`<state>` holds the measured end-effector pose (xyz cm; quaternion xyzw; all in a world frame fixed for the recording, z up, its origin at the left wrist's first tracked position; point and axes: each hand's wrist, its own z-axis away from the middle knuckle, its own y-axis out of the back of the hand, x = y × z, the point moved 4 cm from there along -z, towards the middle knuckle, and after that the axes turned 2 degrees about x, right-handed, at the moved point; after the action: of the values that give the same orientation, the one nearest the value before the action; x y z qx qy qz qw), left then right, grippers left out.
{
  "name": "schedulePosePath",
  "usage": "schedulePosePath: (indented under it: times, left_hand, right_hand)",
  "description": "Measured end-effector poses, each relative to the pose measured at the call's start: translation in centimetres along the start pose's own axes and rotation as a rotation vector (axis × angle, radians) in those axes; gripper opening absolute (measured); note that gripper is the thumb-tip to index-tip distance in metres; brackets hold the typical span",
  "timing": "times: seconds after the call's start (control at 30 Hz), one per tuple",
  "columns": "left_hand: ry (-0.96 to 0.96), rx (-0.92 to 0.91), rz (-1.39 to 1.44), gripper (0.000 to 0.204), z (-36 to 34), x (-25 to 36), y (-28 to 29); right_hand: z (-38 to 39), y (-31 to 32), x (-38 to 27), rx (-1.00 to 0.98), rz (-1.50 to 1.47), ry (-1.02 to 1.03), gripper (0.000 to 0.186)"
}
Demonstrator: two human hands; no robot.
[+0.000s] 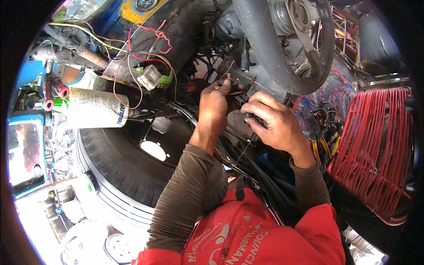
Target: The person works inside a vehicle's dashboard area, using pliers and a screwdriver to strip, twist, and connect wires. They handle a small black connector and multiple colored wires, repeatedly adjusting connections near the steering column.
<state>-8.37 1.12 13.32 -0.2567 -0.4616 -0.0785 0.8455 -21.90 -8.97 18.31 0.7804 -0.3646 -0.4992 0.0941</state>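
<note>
My left hand (214, 104) is closed in a pinch, thumb up, on a thin wire with a small brass-coloured end (229, 76) showing at the fingertips. To its right my right hand (276, 123) has its fingers curled toward the thumb. A bit of something dark shows between them, too small to name. Both hands are over a dark, cramped space of cables below a black steering wheel (282, 66). A black stalk (245, 59) points down from the steering column, just above the hands. A bundle of black cables (247, 170) runs beneath my wrists.
A large tyre (128, 165) stands to the left. Above it lie a white spray can (99, 108), a small pale connector block (150, 77) and loose red and yellow wires (161, 37). On the right is a red corded seat (373, 154), with yellow-handled pliers (325, 145) beside it.
</note>
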Motion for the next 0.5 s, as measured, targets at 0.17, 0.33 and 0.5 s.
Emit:
schedulePosePath:
  times: [0.17, 0.33, 0.5]
  left_hand:
    - [-0.173, 0.159, -0.296, 0.024, 2.3, 0.0, 0.2]
    - [-0.088, 0.173, 0.017, 0.022, 3.0, -1.4, 0.4]
    - [-0.022, -0.016, 0.286, 0.024, 2.8, -1.5, -0.4]
  right_hand:
    - [0.1, -1.2, -0.8, 0.076, -0.011, 0.068, 0.031]
    - [1.0, -2.8, -1.6, 0.228, 0.038, 0.176, 0.037]
    - [1.4, -3.4, -2.0, 0.271, 0.083, 0.311, 0.031]
